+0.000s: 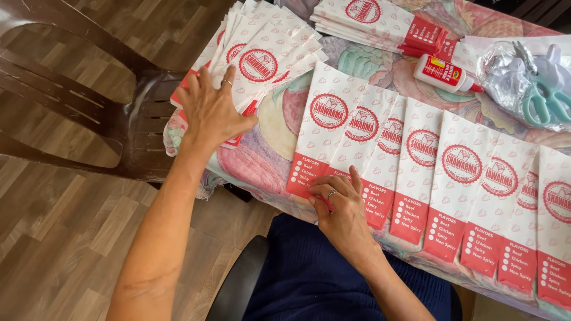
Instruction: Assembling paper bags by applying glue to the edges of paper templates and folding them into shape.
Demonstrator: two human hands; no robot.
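Note:
My left hand (pixel 211 107) lies flat with fingers spread on a fanned stack of white-and-red paper sleeves (pixel 262 44) at the table's left corner. My right hand (pixel 339 205) pinches the red lower edge of a paper sleeve (pixel 324 134) at the left end of a row of overlapping sleeves (pixel 464 172) laid along the table's near edge. Each sleeve is white with a round red emblem and a red band at the bottom.
A floral tablecloth (pixel 267 148) covers the table. A second stack of sleeves (pixel 380 21) lies at the back. A white glue bottle (pixel 443 72) with a red cap, teal scissors (pixel 544 98) and crumpled clear plastic (pixel 505 68) sit at the right. A brown plastic chair (pixel 77 101) stands left.

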